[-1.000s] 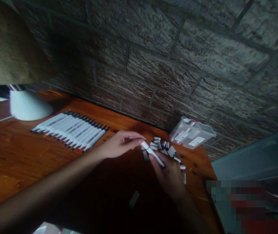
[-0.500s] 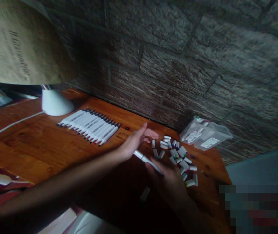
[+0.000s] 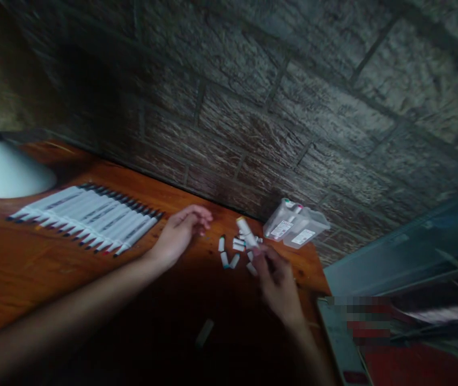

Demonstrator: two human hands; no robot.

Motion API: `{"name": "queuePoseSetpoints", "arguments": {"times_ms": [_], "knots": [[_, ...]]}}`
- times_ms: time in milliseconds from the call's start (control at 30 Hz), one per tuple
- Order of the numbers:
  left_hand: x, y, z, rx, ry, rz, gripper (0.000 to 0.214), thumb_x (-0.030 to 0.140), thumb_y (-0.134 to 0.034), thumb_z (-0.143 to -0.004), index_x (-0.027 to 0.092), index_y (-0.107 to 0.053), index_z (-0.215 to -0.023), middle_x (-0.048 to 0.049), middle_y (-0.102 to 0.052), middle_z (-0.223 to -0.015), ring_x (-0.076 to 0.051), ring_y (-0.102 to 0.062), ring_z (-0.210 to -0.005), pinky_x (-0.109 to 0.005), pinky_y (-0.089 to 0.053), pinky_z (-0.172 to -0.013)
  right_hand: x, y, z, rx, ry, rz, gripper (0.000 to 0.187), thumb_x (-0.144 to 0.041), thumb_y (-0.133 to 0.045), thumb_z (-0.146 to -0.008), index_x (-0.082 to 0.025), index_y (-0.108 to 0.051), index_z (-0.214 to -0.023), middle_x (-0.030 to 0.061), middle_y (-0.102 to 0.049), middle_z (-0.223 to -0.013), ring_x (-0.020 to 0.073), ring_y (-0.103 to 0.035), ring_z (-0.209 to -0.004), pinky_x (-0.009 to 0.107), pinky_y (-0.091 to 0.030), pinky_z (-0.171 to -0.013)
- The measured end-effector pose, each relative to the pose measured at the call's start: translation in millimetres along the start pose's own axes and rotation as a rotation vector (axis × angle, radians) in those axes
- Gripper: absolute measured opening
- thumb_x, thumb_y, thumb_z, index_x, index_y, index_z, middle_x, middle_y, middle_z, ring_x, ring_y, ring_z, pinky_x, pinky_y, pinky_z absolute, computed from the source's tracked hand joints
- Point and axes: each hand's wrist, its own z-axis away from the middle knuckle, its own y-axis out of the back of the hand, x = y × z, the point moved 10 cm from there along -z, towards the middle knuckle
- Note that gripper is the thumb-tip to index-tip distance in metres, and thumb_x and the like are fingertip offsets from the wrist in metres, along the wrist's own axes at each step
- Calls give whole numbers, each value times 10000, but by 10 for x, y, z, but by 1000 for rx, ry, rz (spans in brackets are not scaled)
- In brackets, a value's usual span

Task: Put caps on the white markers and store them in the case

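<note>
A white marker (image 3: 247, 232) is gripped by the closed right hand (image 3: 277, 279), near scattered caps (image 3: 221, 244). The left hand (image 3: 181, 231) is held partly open, dimly lit, with nothing apparently grasped.

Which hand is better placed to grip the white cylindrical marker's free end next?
Probably the left hand: it looks empty and the white marker leans its way, while the right hand holds the opposite end.

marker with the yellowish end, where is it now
In the head view, just right of centre, the marker is in the right hand, beside the loose caps and left of the clear plastic case.
</note>
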Motion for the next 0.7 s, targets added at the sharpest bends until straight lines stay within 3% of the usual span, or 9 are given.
{"name": "queuePoseSetpoints", "arguments": {"times_ms": [100,200,333,433,500,600,700], "knots": [[-28,99,-36,37,23,8,155,167,-496,-737,176,-462,-586,48,-405,-530,-78,-370,-463,-214,-306,-469,203,426,-155,173,-142,-300,331,-519,-580,-899,-195,-635,-937,17,-674,-785,127,-566,-596,229,-446,-536],[-64,4,-14,-42,63,37,130,194,-500,-717,182,-446,-599,54,-391,-535,-69,-347,-435,-213,-281,-445,186,564,-279,154,-178,-458,338,-522,-652,-845,-205,-605,-955,46,-724,-865,145,-603,-622,250,-479,-549],[-141,-176,62,-159,124,27,91,243,-589,-720,156,-572,-700,76,-377,-492,-70,-336,-412,-209,-262,-436,-12,547,-298,67,-143,-421,292,-469,-693,-832,-209,-642,-955,24,-706,-877,123,-583,-620,238,-479,-558],[-193,-228,89,-206,117,-67,273,395,-670,-757,141,-651,-855,73,-438,-512,-76,-354,-435,-207,-259,-450,-215,493,-242,33,-61,-340,284,-426,-697,-843,-217,-643,-1027,-7,-665,-837,118,-583,-648,237,-491,-596],[-220,-238,94,-226,93,-158,368,515,-659,-783,150,-629,-745,58,-459,-511,-84,-373,-455,-216,-269,-468,-351,429,-193,-5,-18,-279,322,-409,-691,-852,-225,-607,-1102,-9,-670,-836,128,-602,-660,253,-505,-612],[-255,-232,93,-234,74,-241,553,629,-575,-825,179,-464,-522,47,-415,-455,-92,-363,-445,-240,-289,-489,-556,359,-112,-39,55,-231,333,-384,-700,-846,-238,-575,-1117,16,-716,-911,148,-654,-711,277,-536,-645],[-242,-215,83,-223,50,-262,583,649,-559,-831,189,-435,-495,40,-416,-447,-99,-365,-440,-252,-300,-500,-710,306,-31,-58,115,-226,232,-345,-689,-864,-244,-580,-1042,39,-738,-983,177,-699,-814,298,-569,-674]]}}
